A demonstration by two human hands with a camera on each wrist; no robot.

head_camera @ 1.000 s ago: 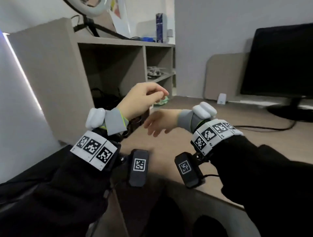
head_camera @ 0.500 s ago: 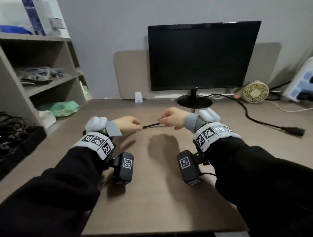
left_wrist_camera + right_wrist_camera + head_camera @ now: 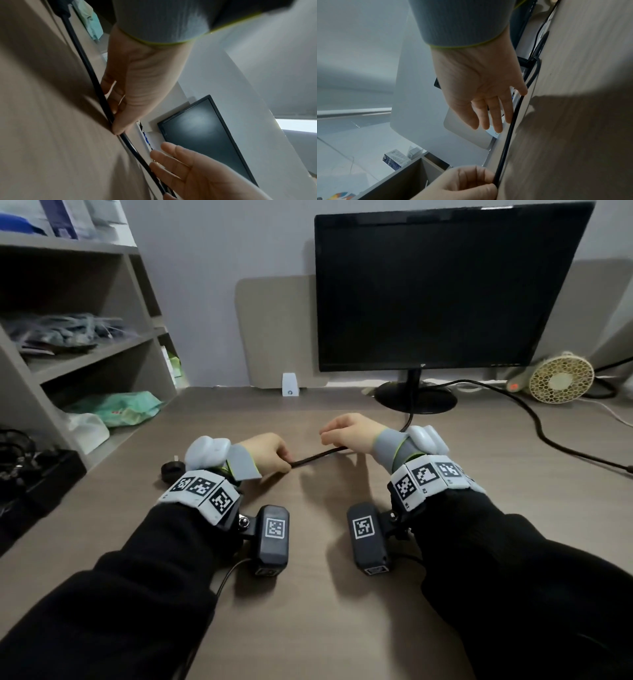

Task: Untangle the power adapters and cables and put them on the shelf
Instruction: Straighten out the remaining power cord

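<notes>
Right now I count one black cable (image 3: pixel 318 455) stretched low over the desk (image 3: pixel 308 611) between my two hands. My left hand (image 3: pixel 265 451) has its fingers curled around it, pinching it. My right hand (image 3: pixel 349 429) has its fingers straight and loose, with the cable running along the fingertips (image 3: pixel 509 119) and thumb, not clasped. One round black plug (image 3: pixel 172 471) lies by my left wrist. Beyond stand one shelf (image 3: pixel 85 361), one monitor (image 3: pixel 442 285) and one small fan (image 3: pixel 561 381).
</notes>
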